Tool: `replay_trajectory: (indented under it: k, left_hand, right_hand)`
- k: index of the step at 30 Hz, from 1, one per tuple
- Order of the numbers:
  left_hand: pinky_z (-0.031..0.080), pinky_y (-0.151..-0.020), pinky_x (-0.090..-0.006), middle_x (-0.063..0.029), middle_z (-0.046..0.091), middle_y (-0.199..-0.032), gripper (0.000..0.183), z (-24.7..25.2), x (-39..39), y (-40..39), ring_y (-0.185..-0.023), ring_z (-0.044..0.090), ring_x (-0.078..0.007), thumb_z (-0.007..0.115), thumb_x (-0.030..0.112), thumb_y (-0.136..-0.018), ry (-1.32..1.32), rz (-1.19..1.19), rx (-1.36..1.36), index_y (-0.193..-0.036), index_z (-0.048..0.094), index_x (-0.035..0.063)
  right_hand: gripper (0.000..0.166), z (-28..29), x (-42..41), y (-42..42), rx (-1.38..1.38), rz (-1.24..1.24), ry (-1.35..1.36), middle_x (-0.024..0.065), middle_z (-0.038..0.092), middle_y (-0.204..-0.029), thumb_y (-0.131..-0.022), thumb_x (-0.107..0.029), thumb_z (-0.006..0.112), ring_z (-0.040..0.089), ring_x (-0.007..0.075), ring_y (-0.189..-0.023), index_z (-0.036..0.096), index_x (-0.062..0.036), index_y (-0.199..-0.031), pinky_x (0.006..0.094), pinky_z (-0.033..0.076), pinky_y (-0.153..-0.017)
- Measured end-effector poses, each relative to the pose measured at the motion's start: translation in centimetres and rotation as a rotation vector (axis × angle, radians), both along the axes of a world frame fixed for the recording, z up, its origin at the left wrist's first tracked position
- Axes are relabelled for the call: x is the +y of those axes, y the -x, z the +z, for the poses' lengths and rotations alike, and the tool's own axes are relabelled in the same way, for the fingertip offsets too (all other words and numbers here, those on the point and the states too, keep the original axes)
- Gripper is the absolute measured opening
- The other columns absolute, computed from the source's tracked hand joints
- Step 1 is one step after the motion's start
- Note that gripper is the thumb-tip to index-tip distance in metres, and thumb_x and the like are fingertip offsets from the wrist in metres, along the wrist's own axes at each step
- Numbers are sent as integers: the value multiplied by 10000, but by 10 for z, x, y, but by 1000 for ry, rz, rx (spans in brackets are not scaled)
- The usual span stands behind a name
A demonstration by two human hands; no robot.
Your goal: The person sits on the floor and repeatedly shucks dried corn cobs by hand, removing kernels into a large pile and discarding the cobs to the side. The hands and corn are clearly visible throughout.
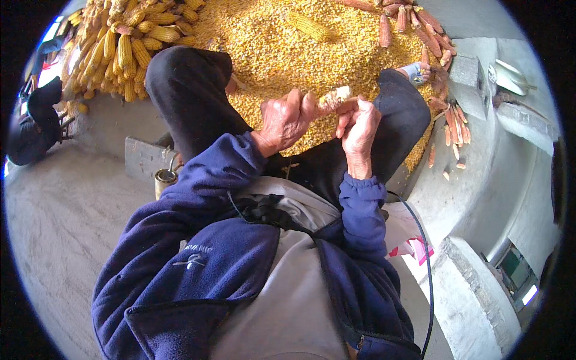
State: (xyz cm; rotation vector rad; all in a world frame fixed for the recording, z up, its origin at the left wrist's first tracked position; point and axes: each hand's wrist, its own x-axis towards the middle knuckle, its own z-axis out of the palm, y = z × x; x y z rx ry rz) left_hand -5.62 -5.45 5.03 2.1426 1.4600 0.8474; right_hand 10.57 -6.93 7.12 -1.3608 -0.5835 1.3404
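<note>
A mostly stripped corn cob (329,101) lies tilted between my hands, its far end pale and broken-looking. My left hand (285,118) is wrapped around the near end of the cob, thumb along it. Against the other end, my right hand (361,121) has its thumb and curled fingers on the cob; part of that contact is hidden. Below both hands spreads a large heap of loose yellow corn kernels (270,54). On top of the heap rests a full yellow ear of corn (309,26).
Unshelled ears (123,51) are piled at the upper left. Bare reddish cobs (429,36) lie at the upper right, with more cobs (456,123) on the floor. A concrete block (469,83) stands right; a board (144,157) and metal cup (165,176) sit left. A black cable (427,252) hangs right.
</note>
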Motion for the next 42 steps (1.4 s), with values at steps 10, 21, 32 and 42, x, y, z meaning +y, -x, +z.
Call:
replay_trajectory:
  k: [10,21,32,42]
  left_hand:
    - [402,-395,-409,-118,504,-557,280,11,-1,1,-450,538,-303,667,230,-785,-113,-7,-54,-693,468,55]
    - [465,-517,-411,-164,593,-619,356,8,-1,2,-574,611,-346,608,355,-853,523,-119,-398,-865,575,1]
    - [433,-483,-370,-134,555,-574,382,-3,-2,-2,-509,565,-229,569,367,-896,413,-179,-252,-850,609,-10]
    - [431,-446,-387,-161,528,-524,258,-16,-4,-5,-450,554,-293,568,213,-844,402,-80,-480,-675,586,19]
  right_hand:
    - [306,8,1,1,-230,50,-8,16,480,-485,-867,-243,471,428,93,-346,576,-29,-676,231,329,-335]
    - [302,7,3,1,-298,65,-30,8,483,-488,-887,-254,498,434,80,-353,564,-32,-694,222,338,-339]
    - [307,2,5,3,-306,156,-21,-7,477,-506,-882,-237,507,418,65,-400,586,-7,-694,229,336,-369]
    - [297,-22,5,0,-470,171,-141,-28,437,-513,-848,-134,515,402,41,-489,452,-12,-585,243,334,-436]
